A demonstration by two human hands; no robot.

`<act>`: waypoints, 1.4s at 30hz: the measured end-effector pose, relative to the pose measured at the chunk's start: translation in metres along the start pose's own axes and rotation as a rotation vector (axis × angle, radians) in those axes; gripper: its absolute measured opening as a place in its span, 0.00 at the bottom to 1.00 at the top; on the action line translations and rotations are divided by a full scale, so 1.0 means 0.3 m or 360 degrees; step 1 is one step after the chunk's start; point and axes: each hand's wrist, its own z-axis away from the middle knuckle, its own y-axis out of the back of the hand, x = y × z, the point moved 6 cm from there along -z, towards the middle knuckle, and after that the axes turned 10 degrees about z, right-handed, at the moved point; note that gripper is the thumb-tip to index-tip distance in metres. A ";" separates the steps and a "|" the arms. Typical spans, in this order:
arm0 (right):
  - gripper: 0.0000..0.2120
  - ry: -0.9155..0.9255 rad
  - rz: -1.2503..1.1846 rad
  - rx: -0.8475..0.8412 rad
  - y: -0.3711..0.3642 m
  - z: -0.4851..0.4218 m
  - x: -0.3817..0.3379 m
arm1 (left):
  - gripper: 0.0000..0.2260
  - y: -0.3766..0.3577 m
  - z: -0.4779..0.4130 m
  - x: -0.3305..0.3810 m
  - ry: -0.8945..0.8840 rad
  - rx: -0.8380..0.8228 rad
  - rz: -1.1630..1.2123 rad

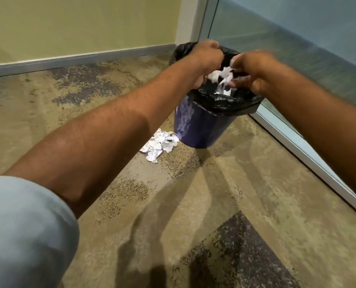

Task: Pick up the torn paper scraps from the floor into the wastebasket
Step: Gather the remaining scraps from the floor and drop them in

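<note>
A dark blue wastebasket (200,125) lined with a black bag (225,102) stands in the corner. Both my hands are over its mouth. My left hand (204,59) is curled, with white paper scraps (220,76) showing just below and beside it. My right hand (254,69) is blurred, its fingers bent around the same loose white scraps above the bag opening. A small pile of crumpled white scraps (159,145) lies on the floor against the basket's left base.
Speckled tan and grey carpet (235,194) covers the floor. A yellow-green wall with grey baseboard (79,60) runs behind. A glass partition with a metal frame (310,148) closes the right side. My grey-clad knee (23,231) fills the lower left.
</note>
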 end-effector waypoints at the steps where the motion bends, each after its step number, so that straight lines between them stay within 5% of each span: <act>1: 0.14 0.0029 0.0049 0.0042 0.007 0.013 -0.010 | 0.21 0.010 -0.004 0.004 -0.0021 0.0015 -0.0014; 6: 0.04 0.0257 0.0077 0.0275 0.012 0.072 -0.069 | 0.17 0.090 0.017 0.027 -0.0132 0.0090 -0.0055; 9: 0.07 0.0499 0.0097 0.0379 -0.013 0.132 -0.119 | 0.16 0.159 0.049 0.035 -0.0167 0.0180 0.0056; 15: 0.01 0.0906 0.0059 0.0113 -0.159 0.334 -0.144 | 0.07 0.327 0.142 -0.028 -0.0285 0.0293 0.0211; 21: 0.02 0.0952 0.0257 -0.0157 -0.326 0.444 0.059 | 0.06 0.516 0.176 -0.327 -0.0039 0.0486 -0.0187; 27: 0.08 0.0766 0.0647 -0.0333 -0.521 0.381 0.353 | 0.41 0.552 0.194 -0.664 0.0282 -0.0165 -0.1146; 31: 0.20 0.0707 0.0986 -0.0436 -0.621 0.338 0.501 | 0.47 0.533 0.198 -0.808 0.0357 -0.0330 -0.1475; 35: 0.27 0.0667 0.1162 -0.0474 -0.692 0.318 0.572 | 0.42 0.518 0.204 -0.890 0.0255 -0.0336 -0.1631; 42: 0.44 0.0740 0.1307 -0.0440 -0.783 0.317 0.596 | 0.16 0.512 0.205 -0.898 0.0004 -0.0109 -0.1534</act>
